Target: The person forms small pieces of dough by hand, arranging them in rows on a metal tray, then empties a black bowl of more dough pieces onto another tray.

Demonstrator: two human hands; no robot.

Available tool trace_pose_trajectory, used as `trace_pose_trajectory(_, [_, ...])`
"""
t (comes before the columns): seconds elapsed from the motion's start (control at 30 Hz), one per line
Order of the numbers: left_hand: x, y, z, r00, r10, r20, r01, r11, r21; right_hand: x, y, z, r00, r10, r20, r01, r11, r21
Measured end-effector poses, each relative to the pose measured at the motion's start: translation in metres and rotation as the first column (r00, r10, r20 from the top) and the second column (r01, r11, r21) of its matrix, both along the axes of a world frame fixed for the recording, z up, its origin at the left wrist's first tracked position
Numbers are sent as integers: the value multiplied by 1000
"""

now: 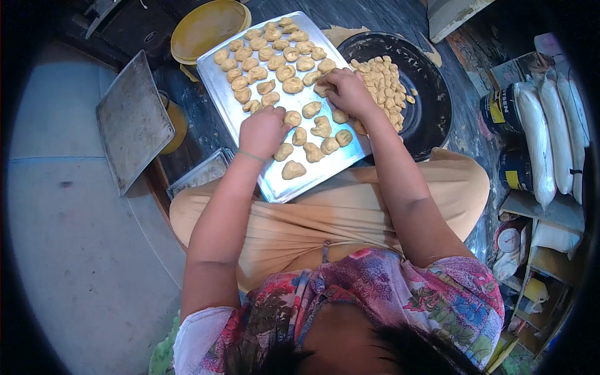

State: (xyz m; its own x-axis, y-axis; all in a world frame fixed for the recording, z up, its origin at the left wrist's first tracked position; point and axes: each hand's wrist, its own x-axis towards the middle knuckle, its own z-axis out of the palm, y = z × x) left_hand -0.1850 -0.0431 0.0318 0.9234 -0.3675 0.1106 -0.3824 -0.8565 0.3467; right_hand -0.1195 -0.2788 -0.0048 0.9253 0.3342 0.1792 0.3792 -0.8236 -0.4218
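A silver metal tray [237, 128] lies tilted across my lap, with several small tan dough pieces in rows on it. My left hand [261, 132] is over the tray's left side, its fingers curled in at a dough piece [292, 119]. Over the right edge, my right hand [350, 92] has its fingers bent down on another dough piece [321, 90], partly hidden under the fingertips. Looser, more uneven pieces lie on the near half of the tray. Right of it stands a wide black basin [428, 94] with a heap of cut dough pieces [382, 84].
A yellow round lid or tub [209, 28] sits beyond the tray's far left corner. At left, a worn flat sheet pan [134, 122] leans against a yellow container [176, 127]. Shelves on the right hold white plastic-wrapped packs [536, 137] and a small dial scale [509, 239].
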Motion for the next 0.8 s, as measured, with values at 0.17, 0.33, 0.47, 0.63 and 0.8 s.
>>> trace_pose_trajectory(0.17, [3,0,-17,996,79,37,-83,985,149,-15,15,22,989,144,-17,-139,975,173])
trace_pose_trajectory(0.33, [6,0,-10,988,136,68,-144,982,127,-12,34,10,969,245,-34,-241,966,97])
trace_pose_trajectory(0.47, [-7,12,19,986,156,-54,-152,986,72,-4,41,0,983,159,88,-173,969,179])
trace_pose_trajectory(0.63, [-42,27,27,968,157,-195,-151,987,46,-13,38,4,978,180,107,-193,974,122])
trace_pose_trajectory(0.8, [-55,14,18,969,140,-205,-144,990,-4,-13,44,14,960,228,164,-239,970,51])
